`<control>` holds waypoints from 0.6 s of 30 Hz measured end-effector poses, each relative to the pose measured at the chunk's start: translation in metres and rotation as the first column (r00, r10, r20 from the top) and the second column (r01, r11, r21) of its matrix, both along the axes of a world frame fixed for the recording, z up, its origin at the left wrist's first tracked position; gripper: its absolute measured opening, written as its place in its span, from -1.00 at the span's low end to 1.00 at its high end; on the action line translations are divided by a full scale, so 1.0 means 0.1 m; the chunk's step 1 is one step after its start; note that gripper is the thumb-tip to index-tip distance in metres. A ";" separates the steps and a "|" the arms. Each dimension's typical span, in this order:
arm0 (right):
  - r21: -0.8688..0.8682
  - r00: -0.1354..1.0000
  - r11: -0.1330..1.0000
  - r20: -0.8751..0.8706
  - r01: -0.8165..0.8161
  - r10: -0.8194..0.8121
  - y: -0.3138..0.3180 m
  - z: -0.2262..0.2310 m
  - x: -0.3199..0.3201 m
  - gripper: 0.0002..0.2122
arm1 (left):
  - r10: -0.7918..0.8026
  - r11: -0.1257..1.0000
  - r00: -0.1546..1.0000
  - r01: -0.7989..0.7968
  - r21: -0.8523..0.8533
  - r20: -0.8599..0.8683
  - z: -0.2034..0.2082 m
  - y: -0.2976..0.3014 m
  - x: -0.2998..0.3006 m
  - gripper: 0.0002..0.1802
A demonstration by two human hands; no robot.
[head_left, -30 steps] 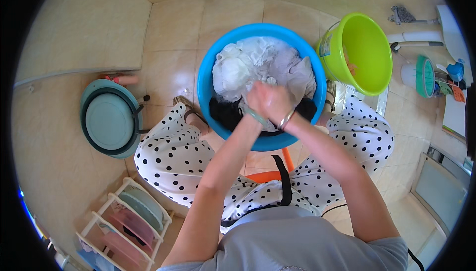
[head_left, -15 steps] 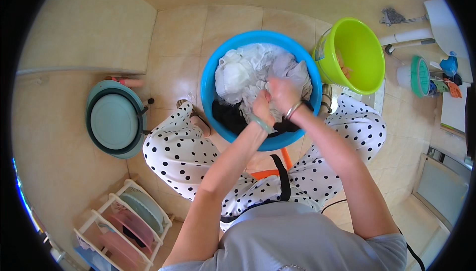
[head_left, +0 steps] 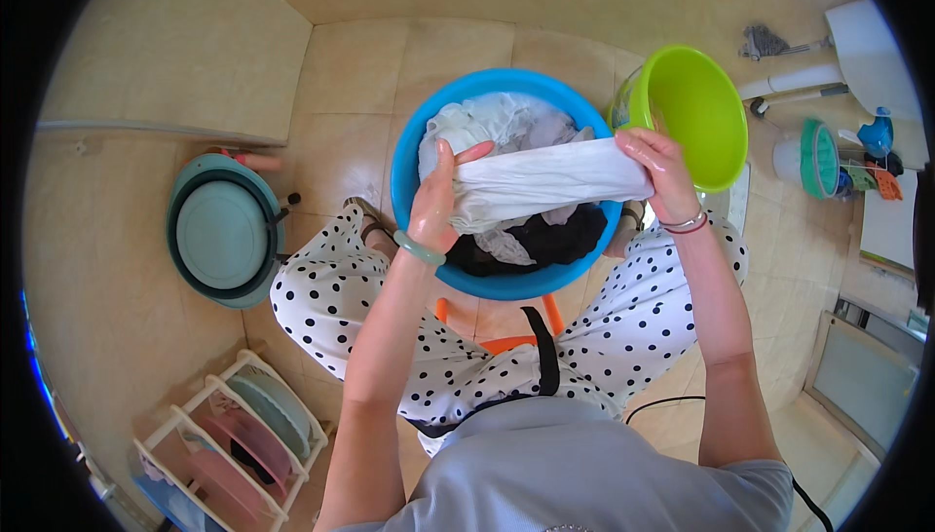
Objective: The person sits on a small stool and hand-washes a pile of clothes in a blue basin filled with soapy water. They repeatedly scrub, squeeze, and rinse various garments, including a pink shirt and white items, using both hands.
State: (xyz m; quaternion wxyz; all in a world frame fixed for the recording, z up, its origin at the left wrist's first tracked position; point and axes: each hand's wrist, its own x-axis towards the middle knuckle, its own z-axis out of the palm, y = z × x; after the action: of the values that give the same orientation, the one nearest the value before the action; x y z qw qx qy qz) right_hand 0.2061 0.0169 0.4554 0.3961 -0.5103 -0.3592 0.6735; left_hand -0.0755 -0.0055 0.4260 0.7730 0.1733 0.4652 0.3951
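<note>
A long white cloth (head_left: 550,181), perhaps a garment, is stretched sideways above the blue basin (head_left: 404,133). My left hand (head_left: 435,203) grips its left end, thumb upward and one finger reaching over the cloth. At the other end, my right hand (head_left: 664,171) has its fingers closed round the fabric, close to the green bucket. Below the cloth, white laundry (head_left: 477,123) and greyish pieces fill the far part of the basin. Dark laundry (head_left: 555,240) lies along its near side. The cloth hides the middle of the pile.
The lime-green bucket (head_left: 716,123) stands against the basin's right side. Teal basins (head_left: 219,240) lean at the left wall. A white rack (head_left: 234,435) holds several basins at lower left. My knees flank the blue basin, with an orange stool (head_left: 511,344) between them.
My hands were together down in the basin, on light-coloured cloth. Now they are raised and spread apart, the right one further right, with the white cloth pulled out between them.
</note>
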 end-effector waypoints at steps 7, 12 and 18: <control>0.119 0.999 0.993 -0.029 0.021 -0.018 -0.01 0.21 0.04 -0.84 | -0.082 0.992 0.976 0.100 0.080 -0.204 0.40 0.04 0.01 -0.23; 0.127 0.999 0.992 0.046 -0.011 0.005 -0.01 0.21 0.01 -0.85 | -0.241 0.948 0.940 0.281 0.149 -0.240 0.31 0.08 -0.05 -0.30; 0.192 0.933 0.926 0.226 -0.326 0.282 0.06 0.12 -0.33 -0.86 | 0.259 0.429 0.321 0.807 0.406 -0.911 0.25 0.08 0.42 -0.45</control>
State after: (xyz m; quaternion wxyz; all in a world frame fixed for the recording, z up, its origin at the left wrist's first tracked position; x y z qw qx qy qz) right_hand 0.1730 0.0234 0.4677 0.3050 -0.4629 -0.5455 0.6286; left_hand -0.0337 0.0024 0.4509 0.2469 0.8045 0.4902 0.2268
